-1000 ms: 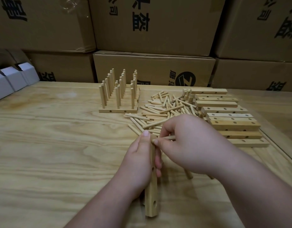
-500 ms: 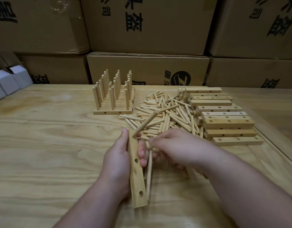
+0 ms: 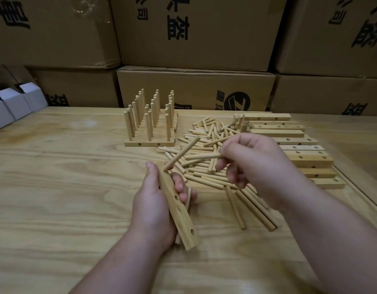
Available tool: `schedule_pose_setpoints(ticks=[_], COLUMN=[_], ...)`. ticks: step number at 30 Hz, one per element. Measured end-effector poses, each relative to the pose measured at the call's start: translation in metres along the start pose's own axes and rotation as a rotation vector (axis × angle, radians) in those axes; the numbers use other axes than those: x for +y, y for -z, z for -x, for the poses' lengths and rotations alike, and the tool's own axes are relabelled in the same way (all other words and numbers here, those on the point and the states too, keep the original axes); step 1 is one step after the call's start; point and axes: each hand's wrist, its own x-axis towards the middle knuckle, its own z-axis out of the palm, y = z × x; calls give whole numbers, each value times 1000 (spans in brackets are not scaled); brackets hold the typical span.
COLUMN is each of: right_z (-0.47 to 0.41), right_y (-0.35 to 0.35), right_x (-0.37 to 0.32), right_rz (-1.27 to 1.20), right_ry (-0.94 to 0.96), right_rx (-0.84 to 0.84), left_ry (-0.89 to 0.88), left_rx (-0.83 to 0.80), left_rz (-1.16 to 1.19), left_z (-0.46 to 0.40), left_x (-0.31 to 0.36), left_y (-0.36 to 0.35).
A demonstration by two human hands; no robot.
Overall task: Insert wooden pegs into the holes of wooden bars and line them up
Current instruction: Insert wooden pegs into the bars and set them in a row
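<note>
My left hand (image 3: 150,211) grips a wooden bar (image 3: 179,213) held on edge above the table, its drilled holes facing right. One peg (image 3: 182,152) sticks out of the bar's far end, slanting up to the right. My right hand (image 3: 257,168) hovers over the loose peg pile (image 3: 204,164) and pinches another peg (image 3: 201,157) that points left toward the bar. Several finished bars with upright pegs (image 3: 150,122) stand lined up at the back. A stack of empty bars (image 3: 298,147) lies to the right.
Several loose pegs (image 3: 253,206) lie under my right forearm. Cardboard boxes (image 3: 194,35) wall off the table's far edge. Small white boxes (image 3: 11,107) sit at the far left. A raised strip (image 3: 357,187) runs along the table's right side.
My right hand rose from beside the bar to above the peg pile, now holding a peg. The bar in my left hand tilted, and its inserted peg stayed in place.
</note>
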Motion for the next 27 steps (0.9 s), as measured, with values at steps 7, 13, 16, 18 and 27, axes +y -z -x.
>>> schedule_pose_setpoints(ticks=[7, 13, 16, 18, 27], right_z=[10, 14, 15, 15, 17], right_y=[-14, -17, -17, -16, -19], right_x=[-1, 2, 2, 2, 3], right_rz=[348, 623, 690, 707, 699], right_ry=[68, 182, 191, 192, 201], right_rx=[-201, -215, -257, -269, -287], left_ry=[-41, 41, 13, -7, -3], left_rx=[58, 56, 61, 59, 46], left_rz=[20, -98, -61, -59, -69], left_z=[-4, -3, -2, -1, 1], left_x=[1, 2, 3, 3, 4], left_y=[2, 6, 5, 3, 1])
